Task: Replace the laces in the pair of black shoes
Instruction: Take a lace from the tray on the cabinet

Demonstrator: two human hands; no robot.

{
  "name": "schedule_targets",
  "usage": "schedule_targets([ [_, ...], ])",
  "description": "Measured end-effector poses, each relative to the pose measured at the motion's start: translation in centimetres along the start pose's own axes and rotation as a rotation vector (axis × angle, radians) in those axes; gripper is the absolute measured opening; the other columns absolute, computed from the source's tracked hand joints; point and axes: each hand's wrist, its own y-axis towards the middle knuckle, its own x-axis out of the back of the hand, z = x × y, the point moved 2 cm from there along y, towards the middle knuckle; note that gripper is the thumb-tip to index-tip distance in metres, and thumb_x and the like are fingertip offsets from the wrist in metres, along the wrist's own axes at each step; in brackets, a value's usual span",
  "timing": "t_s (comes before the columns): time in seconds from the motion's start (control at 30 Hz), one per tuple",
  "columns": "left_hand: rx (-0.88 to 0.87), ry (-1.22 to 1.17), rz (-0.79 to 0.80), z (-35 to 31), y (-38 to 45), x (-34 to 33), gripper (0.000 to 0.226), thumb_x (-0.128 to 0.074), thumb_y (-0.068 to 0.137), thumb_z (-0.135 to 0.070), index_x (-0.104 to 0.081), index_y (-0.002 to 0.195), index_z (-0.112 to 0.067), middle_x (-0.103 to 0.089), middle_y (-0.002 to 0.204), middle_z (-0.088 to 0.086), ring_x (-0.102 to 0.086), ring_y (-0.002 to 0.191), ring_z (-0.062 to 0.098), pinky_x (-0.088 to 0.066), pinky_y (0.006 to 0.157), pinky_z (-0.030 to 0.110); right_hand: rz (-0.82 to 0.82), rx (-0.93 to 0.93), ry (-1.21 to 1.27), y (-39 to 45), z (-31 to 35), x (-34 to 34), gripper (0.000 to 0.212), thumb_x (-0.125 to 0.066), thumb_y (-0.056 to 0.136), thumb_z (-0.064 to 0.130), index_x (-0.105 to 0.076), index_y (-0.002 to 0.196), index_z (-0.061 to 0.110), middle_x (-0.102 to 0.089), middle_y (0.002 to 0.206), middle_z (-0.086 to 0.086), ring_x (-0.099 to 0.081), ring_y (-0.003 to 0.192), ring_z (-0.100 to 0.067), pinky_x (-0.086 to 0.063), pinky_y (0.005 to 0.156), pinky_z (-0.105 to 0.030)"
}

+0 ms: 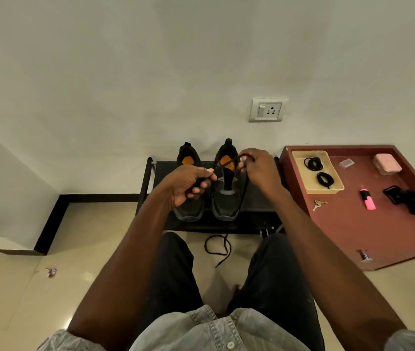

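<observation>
Low black rack [257,198] by wall carries black shoes [226,198]. Left hand [188,183] and right hand [259,168] pinching lace [226,163] over right shoe. Old lace [218,247] on floor. Two coiled laces [319,171] still in tray [333,190]: probably early, stripping unfinished.

A dark red tray [353,239] lies right of a black rack [259,198], and on it are keys [318,204], a pink highlighter [367,199], a pink case [387,163], a small clear packet [346,163] and black gadgets [406,199]. A metal knob [365,256] sits near the tray's front edge. A wall socket [267,110] is above the rack, and a small wrapper [51,272] lies on the floor [24,287] to the left.
</observation>
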Motion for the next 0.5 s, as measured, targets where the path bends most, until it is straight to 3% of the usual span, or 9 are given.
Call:
schedule_targets([
  [0.07,0.008,-0.047,0.015,0.2,-0.1,-0.2,0.024,-0.046,0.104,-0.022,-0.060,0.091,-0.007,-0.041,0.058,-0.004,-0.026,0.040,0.005,-0.015,0.039,0.020,0.091,0.120,-0.123,-0.3,0.6,-0.4,0.042,-0.066,0.089,0.011,-0.062,0.131,0.015,-0.066,0.127,-0.007,-0.061,0.116,-0.022,-0.049,0.102,-0.037],
  [0.1,0.002,-0.083,0.018,0.1,0.0,-0.5,0.024,-0.045,0.105,-0.022,-0.059,0.090,-0.008,-0.040,0.058,-0.004,-0.025,0.040,0.004,-0.014,0.040,0.021,0.192,0.203,-0.137,-0.9,1.1,-1.0,0.049,-0.070,0.088,0.011,-0.058,0.135,0.016,-0.064,0.129,-0.005,-0.059,0.118,-0.016,-0.048,0.101,-0.033],
  [0.17,-0.015,-0.166,0.033,-0.1,0.1,-1.2,0.026,-0.045,0.105,-0.025,-0.058,0.088,-0.010,-0.039,0.056,-0.005,-0.025,0.038,0.004,-0.014,0.039,0.020,0.346,0.302,-0.073,-2.5,1.9,-2.1,0.029,-0.065,0.093,0.007,-0.066,0.121,0.012,-0.069,0.100,0.003,-0.061,0.090,0.001,-0.049,0.081,-0.023],
  [0.23,0.004,-0.195,0.049,-0.2,0.1,-1.7,0.029,-0.046,0.105,-0.029,-0.057,0.084,-0.012,-0.037,0.054,-0.005,-0.024,0.036,0.003,-0.014,0.038,0.020,0.325,0.304,0.005,-3.1,1.9,-2.6,0.017,-0.054,0.098,0.005,-0.071,0.100,0.008,-0.063,0.071,0.011,-0.053,0.061,0.000,-0.043,0.062,-0.025],
  [0.37,0.145,-0.138,0.141,-0.2,-0.2,-1.9,0.035,-0.043,0.106,-0.034,-0.053,0.077,-0.015,-0.034,0.049,-0.008,-0.021,0.033,0.003,-0.015,0.035,0.019,0.268,0.147,0.137,-3.1,1.0,-2.9,0.030,-0.046,0.102,0.008,-0.067,0.089,0.024,-0.060,0.060,0.002,-0.053,0.053,-0.011,-0.043,0.055,-0.027],
  [0.43,0.087,-0.311,0.174,-0.4,0.1,-2.5,0.034,-0.043,0.106,-0.031,-0.052,0.077,-0.015,-0.033,0.050,-0.008,-0.022,0.036,0.004,-0.017,0.038,0.020,0.369,0.055,0.137,-3.8,0.8,-4.0,0.022,-0.047,0.102,0.011,-0.067,0.094,0.015,-0.055,0.061,-0.001,-0.049,0.052,-0.013,-0.042,0.056,-0.034],
  [0.5,-0.074,-0.556,0.113,-0.7,0.7,-2.9,0.029,-0.041,0.106,-0.026,-0.056,0.084,-0.013,-0.039,0.057,-0.006,-0.030,0.044,0.006,-0.024,0.044,0.021,0.517,0.031,0.029,-5.0,1.0,-4.7,0.016,-0.050,0.101,0.013,-0.064,0.094,0.013,-0.056,0.067,-0.001,-0.048,0.055,-0.013,-0.040,0.057,-0.033],
])
